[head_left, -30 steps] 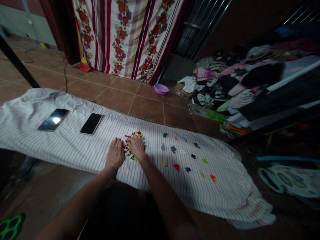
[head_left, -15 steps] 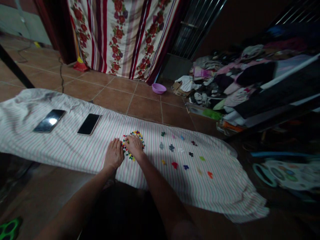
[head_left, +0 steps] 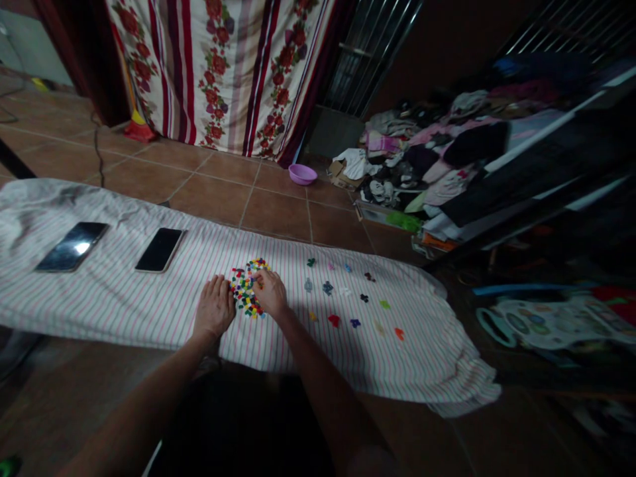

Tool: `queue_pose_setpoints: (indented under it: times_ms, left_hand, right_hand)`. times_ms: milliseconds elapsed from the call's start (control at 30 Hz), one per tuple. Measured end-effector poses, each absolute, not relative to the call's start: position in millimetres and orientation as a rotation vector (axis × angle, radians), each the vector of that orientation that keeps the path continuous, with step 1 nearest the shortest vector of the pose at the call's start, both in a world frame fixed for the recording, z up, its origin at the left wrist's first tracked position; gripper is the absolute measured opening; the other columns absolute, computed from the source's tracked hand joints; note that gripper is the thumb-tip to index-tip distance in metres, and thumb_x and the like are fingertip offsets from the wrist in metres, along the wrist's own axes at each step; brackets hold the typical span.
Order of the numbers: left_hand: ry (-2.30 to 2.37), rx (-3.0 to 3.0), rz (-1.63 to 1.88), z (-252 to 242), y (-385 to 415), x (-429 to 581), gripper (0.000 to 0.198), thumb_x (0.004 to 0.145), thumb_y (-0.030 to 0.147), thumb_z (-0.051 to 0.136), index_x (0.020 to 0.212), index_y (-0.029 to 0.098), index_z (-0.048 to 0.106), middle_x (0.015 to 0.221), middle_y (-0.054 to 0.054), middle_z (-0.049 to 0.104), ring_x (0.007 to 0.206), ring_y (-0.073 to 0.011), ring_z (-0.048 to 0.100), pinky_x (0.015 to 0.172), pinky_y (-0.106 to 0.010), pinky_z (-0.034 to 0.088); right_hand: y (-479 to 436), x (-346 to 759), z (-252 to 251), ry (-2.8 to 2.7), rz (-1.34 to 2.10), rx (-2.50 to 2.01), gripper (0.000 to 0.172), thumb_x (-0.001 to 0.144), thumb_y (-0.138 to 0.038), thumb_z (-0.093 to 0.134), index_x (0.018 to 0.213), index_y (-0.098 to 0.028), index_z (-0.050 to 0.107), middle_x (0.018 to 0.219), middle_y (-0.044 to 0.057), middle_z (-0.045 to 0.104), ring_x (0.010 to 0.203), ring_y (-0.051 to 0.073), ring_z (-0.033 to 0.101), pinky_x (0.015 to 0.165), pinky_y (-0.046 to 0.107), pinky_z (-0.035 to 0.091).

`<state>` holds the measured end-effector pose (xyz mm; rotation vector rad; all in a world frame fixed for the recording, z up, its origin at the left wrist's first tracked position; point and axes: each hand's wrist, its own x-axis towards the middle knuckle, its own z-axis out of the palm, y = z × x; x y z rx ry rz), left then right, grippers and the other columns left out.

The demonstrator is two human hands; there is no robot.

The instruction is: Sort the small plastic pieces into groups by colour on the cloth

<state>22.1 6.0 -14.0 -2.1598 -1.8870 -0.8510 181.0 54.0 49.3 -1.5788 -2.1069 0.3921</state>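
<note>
A patch of several small coloured pieces point(head_left: 244, 291) lies joined together on a pink-striped cloth point(head_left: 124, 298). My left hand point(head_left: 214, 308) rests flat on the cloth at the patch's left edge, fingers stretched out. My right hand point(head_left: 269, 291) sits on the patch's right side, fingers curled in a pinch over the pieces; what they hold is too small to make out. Several loose coloured pieces point(head_left: 348, 301) are scattered on the cloth to the right.
Two dark phones point(head_left: 159, 250) point(head_left: 72, 246) lie on the cloth at the left. A purple bowl point(head_left: 303, 174) sits on the tiled floor by a floral curtain point(head_left: 223, 73). A heap of clothes point(head_left: 437, 159) fills the right side.
The view has swung right, so everything sits further left in the frame. My right hand has shifted off to the patch's right, uncovering more of its middle. My left hand stays flat.
</note>
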Motion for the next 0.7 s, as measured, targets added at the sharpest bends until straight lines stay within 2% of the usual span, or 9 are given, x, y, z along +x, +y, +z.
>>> queue_pose_setpoints:
  times_ms: [400,700]
  left_hand:
    - [-1.895,-2.16,-0.833,-11,6,22,0.039,0.093,0.027,0.03,0.114,0.004,0.054,0.123,-0.024,0.058,0.127,-0.0333,0.047,0.107,-0.051,0.035]
    - [-1.877,-2.157,-0.814,-9,4,22,0.039,0.093,0.027,0.03,0.114,0.005,0.054,0.124,-0.023,0.058,0.127,-0.0334,0.047,0.106,-0.05,0.036]
  right_hand:
    - [55,279,38,-1.788,0.296,-1.63,0.022,0.077,-0.018,0.048,0.089,-0.019,0.066,0.08,0.003,0.068,0.075,0.017,0.06,0.076,0.028,0.046]
    - [44,345,32,-1.531,0.156,-1.762,0.028,0.072,-0.026,0.048,0.087,-0.016,0.07,0.076,0.004,0.063,0.063,0.014,0.055,0.068,0.026,0.046]
